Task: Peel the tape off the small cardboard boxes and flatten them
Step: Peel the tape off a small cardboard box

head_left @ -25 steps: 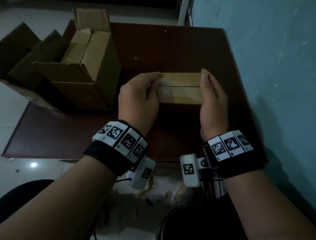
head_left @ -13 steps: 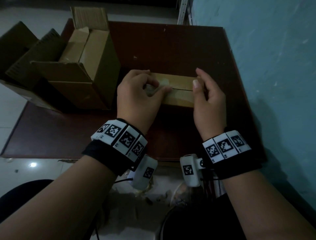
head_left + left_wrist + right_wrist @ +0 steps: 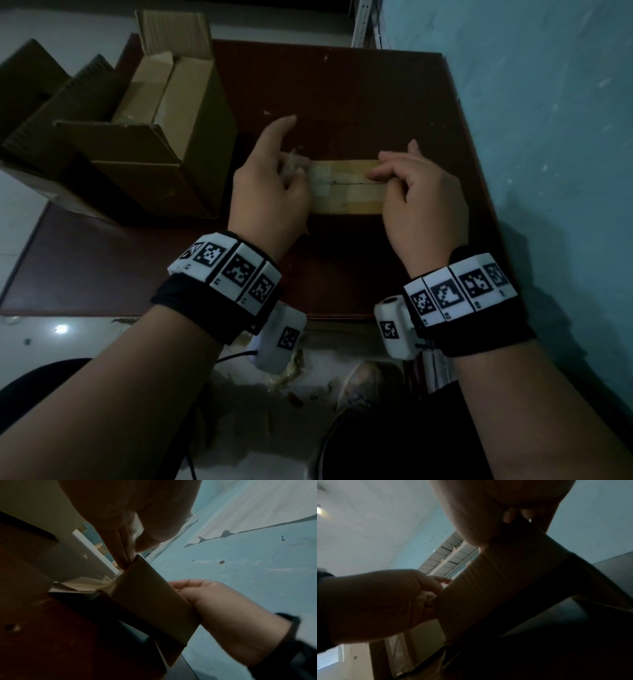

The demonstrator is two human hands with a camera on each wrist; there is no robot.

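A small cardboard box (image 3: 346,192) lies on the dark brown table (image 3: 342,96), its top seam facing up. Clear tape (image 3: 298,162) is lifted off the seam at the box's left end. My left hand (image 3: 270,185) pinches that loose tape end, index finger stretched out. In the left wrist view the fingers (image 3: 123,547) meet just above the box corner (image 3: 147,588). My right hand (image 3: 421,195) grips the box's right end, thumb on top beside the seam. The right wrist view shows the box side (image 3: 496,588) under my palm.
A large open carton (image 3: 147,137) holding cardboard pieces stands at the table's back left, with more cartons (image 3: 41,102) beyond it. A teal wall (image 3: 548,137) runs along the table's right edge. Scraps lie on the floor (image 3: 291,383) near me.
My left hand has caught the tape end and pulled it up and left off the seam. My right hand slid onto the box's right end, thumb now on top.
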